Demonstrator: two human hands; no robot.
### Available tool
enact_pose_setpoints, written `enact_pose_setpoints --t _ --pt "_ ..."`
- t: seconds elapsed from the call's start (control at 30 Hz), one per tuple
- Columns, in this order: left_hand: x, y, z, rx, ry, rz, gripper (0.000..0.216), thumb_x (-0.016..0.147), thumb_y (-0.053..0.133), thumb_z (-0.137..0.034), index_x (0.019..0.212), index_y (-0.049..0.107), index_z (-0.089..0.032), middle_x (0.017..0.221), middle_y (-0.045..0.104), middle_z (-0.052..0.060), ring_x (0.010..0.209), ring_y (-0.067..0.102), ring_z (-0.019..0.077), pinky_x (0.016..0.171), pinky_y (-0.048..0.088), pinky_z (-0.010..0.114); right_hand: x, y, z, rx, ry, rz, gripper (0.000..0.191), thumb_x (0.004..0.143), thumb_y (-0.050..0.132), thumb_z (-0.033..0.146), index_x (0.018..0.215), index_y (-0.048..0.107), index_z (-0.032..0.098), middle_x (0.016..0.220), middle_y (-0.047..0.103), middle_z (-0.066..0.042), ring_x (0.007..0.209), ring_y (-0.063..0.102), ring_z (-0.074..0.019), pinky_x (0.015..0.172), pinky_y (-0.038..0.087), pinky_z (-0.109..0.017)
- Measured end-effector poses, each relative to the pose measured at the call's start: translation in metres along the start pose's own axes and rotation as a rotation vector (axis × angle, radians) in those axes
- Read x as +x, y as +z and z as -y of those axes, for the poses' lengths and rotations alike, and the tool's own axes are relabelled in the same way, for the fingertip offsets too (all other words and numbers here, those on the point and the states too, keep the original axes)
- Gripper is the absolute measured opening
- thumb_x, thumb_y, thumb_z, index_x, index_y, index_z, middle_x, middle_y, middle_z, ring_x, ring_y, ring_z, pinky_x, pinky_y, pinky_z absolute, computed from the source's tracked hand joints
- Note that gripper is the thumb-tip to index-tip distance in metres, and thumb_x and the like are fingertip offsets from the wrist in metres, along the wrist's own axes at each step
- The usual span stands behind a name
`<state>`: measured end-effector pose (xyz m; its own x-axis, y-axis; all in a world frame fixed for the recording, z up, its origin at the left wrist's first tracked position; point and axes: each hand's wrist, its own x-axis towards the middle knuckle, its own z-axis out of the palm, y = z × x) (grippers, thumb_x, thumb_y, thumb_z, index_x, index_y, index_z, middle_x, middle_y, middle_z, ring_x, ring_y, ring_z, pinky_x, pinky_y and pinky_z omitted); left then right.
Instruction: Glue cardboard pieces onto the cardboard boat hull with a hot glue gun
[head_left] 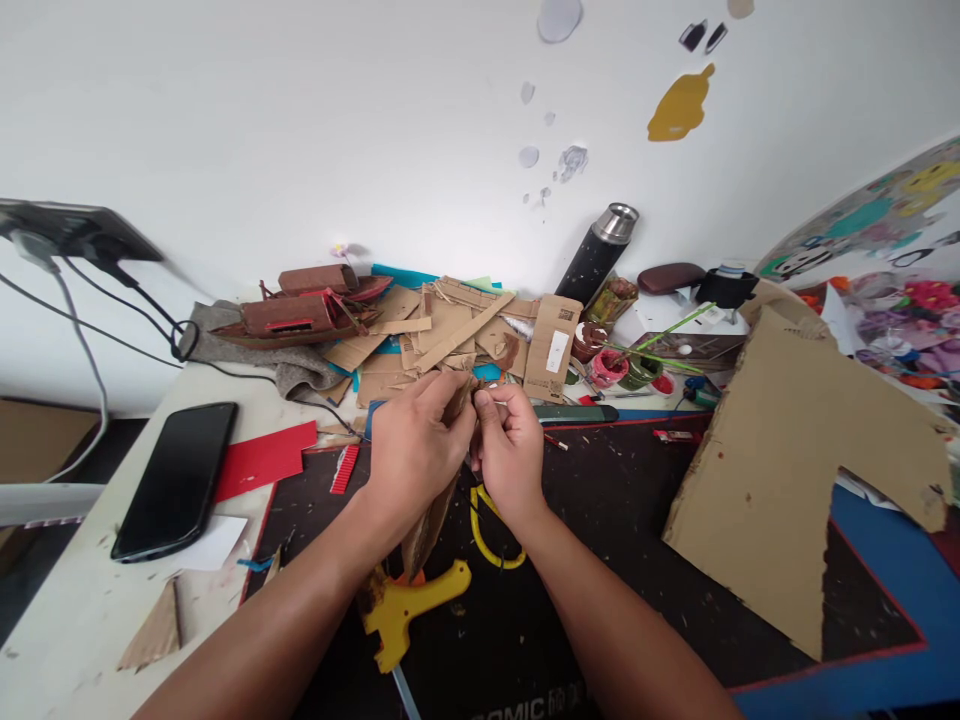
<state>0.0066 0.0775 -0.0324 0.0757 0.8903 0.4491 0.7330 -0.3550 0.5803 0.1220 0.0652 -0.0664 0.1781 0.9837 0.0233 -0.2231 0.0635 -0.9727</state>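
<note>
My left hand (414,447) and my right hand (510,450) meet over the black cutting mat (600,520). Together they pinch a long, narrow cardboard piece (429,530) that hangs down below the left hand. The right hand's thumb and forefinger grip its top end beside the left fingertips. Under the wrists lie a yellow glue gun (405,605) and yellow-handled scissors (491,535).
A heap of cardboard scraps (450,335) and a brown model boat (300,312) lie behind the hands. A black phone (178,478) and red card (262,458) sit left. A big cardboard sheet (795,470) lies right. A black flask (598,255) and paint pots (607,365) stand at the back.
</note>
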Motion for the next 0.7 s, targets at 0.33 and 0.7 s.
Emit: enact_pose_setpoints --t 0.33,0.7 --pt "0.0009 0.0000 -0.0002 0.002 0.006 0.001 0.017 0.096 0.063 -0.014 0.104 0.076 -0.021 0.094 0.082 0.005 0.081 0.075 0.0223 0.069 0.050 0.031 0.0001 0.0005 0.0002 0.010 0.011 0.001 0.041 0.097 0.073 0.062 0.087 0.056 0.027 0.051 0.046 0.013 0.034 0.039 -0.0101 0.032 0.033 -0.022" --pt "0.0007 -0.0008 -0.0007 0.013 -0.002 0.015 0.017 0.096 0.063 -0.014 0.103 0.076 -0.022 0.096 0.082 0.006 0.083 0.076 0.0228 0.070 0.050 0.031 0.0004 0.0005 -0.0021 0.038 0.008 0.005 0.041 0.097 0.074 0.062 0.086 0.056 0.027 0.051 0.045 0.013 0.033 0.039 -0.0097 0.031 0.033 -0.021"
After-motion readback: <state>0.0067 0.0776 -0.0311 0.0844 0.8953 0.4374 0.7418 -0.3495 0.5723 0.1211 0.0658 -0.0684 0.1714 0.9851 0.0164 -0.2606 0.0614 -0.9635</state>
